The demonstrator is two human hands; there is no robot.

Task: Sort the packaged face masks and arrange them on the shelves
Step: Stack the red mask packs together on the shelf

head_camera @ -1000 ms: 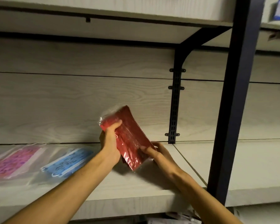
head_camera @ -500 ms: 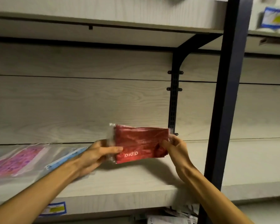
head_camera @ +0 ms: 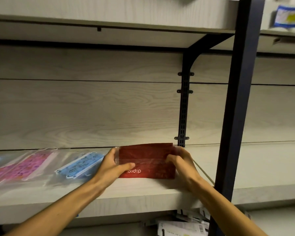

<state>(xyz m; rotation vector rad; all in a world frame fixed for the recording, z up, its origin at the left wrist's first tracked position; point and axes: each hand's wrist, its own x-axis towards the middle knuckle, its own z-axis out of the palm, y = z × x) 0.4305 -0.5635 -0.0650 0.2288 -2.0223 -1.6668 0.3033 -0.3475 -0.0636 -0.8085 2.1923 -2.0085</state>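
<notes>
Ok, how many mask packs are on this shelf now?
3 clearly: red pack in both hands, blue pack left of it, pink pack further left. Another may be cut off at the left edge.

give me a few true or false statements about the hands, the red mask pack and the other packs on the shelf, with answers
1. Both hands hold the red pack. True: the left hand grips its left end and the right hand its right end.
2. The blue pack lies to the right of the red pack. False: it lies to its left.
3. The red pack's printing reads upside down. True.
4. The pink pack lies between the blue and red packs. False: it lies left of the blue pack.
5. The red pack is on the upper shelf. False: it is at the lower shelf, beside the blue pack.
</notes>
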